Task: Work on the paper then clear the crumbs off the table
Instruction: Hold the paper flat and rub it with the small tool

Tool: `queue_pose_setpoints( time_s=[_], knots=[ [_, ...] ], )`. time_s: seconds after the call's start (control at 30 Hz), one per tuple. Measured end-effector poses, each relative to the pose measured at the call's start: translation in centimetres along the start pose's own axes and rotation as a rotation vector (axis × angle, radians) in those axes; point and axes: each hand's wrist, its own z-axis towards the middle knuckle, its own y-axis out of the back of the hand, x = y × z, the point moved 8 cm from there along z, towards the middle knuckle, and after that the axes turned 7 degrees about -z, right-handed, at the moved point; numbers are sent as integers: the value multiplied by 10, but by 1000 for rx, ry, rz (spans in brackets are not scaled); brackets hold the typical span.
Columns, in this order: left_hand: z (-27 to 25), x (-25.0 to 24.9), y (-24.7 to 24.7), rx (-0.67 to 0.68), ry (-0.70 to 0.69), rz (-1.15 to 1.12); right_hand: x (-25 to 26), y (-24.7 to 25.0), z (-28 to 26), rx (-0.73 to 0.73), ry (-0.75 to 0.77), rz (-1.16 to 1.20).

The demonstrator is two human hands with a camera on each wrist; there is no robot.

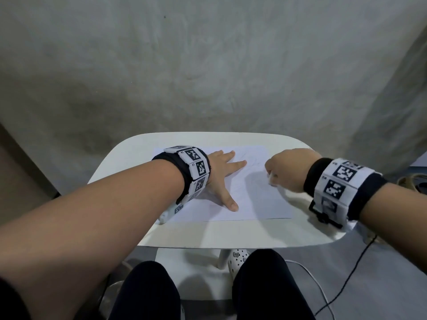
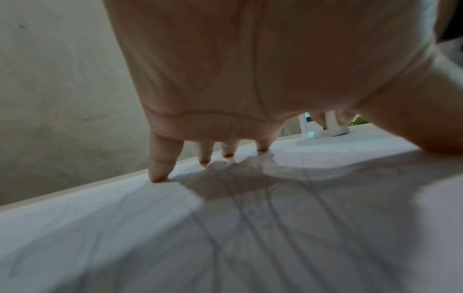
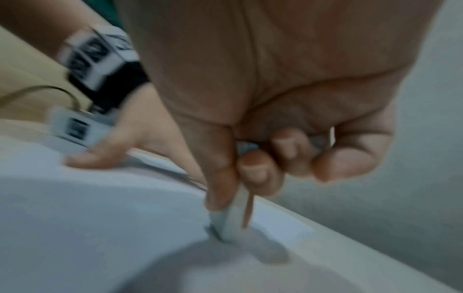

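Note:
A white sheet of paper [image 1: 254,199] with faint pencil lines lies on the small white table [image 1: 208,234]. My left hand [image 1: 221,174] lies flat on the sheet's left half, fingers spread and straight, fingertips [image 2: 157,176] pressing the paper [image 2: 225,237]. My right hand [image 1: 286,168] hovers over the sheet's right part, curled round a white eraser [image 3: 230,224]. In the right wrist view the thumb and forefinger pinch the eraser, and its lower end touches the paper [image 3: 87,218]. No crumbs show clearly; that view is blurred.
The table stands against a grey cloth backdrop [image 1: 208,65]. Its far edge [image 2: 75,190] runs just beyond my left fingertips. My knees [image 1: 147,294] are under the near edge. Cables [image 1: 346,289] trail on the floor at the right.

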Motion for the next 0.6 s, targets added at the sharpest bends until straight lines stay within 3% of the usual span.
queue_pose_setpoints(
  time_s=[0.1,0.23,0.33,0.5,0.6],
  knots=[
    [2,1,0,3,1,-3,21,-8,-4,25,104,46],
    [2,1,0,6,0,-6,-9,-4,-1,17,-32,60],
    [2,1,0,7,-5,-12,14,-8,-3,11,72,38],
    [2,1,-1,4,-4,-25,-19,-4,-4,34,-77,83],
    [2,1,-1,10,-7,-12,22,-7,-11,-12,75,97]
  ],
)
